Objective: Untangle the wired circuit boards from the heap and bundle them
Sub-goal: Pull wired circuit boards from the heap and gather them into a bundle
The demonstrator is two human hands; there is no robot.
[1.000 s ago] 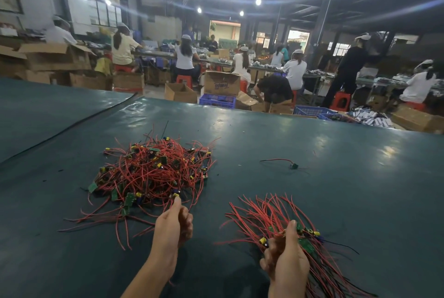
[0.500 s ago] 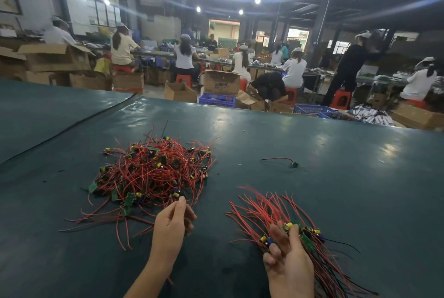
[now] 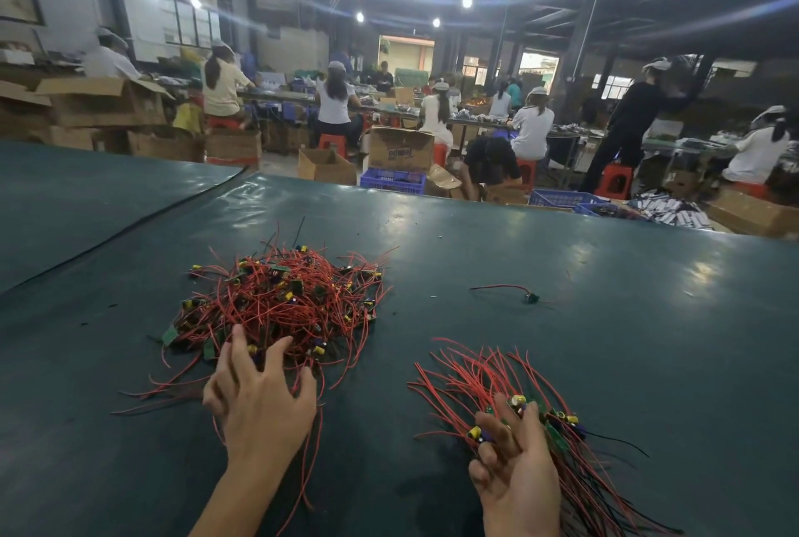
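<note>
A tangled heap of small green circuit boards with red wires [image 3: 285, 298] lies on the dark green table [image 3: 605, 320], left of centre. My left hand [image 3: 255, 394] reaches into its near edge with fingers spread over the wires. To the right lies a sorted bundle of boards with red and black wires [image 3: 484, 376], fanned out on the table. My right hand [image 3: 514, 463] rests on the bundle's board end with fingers straight, touching the yellow-capped parts. One single wired board [image 3: 529, 297] lies alone further back.
The table's far edge [image 3: 475, 201] runs across the middle of the view. Beyond it stand cardboard boxes [image 3: 400, 153], blue crates [image 3: 391, 181] and several seated workers at benches. A seam [image 3: 129, 225] crosses the table cover at the left.
My left hand has opened from a loose curl and moved forward onto the heap's near edge. My right hand has opened its grip and now lies on the bundle.
</note>
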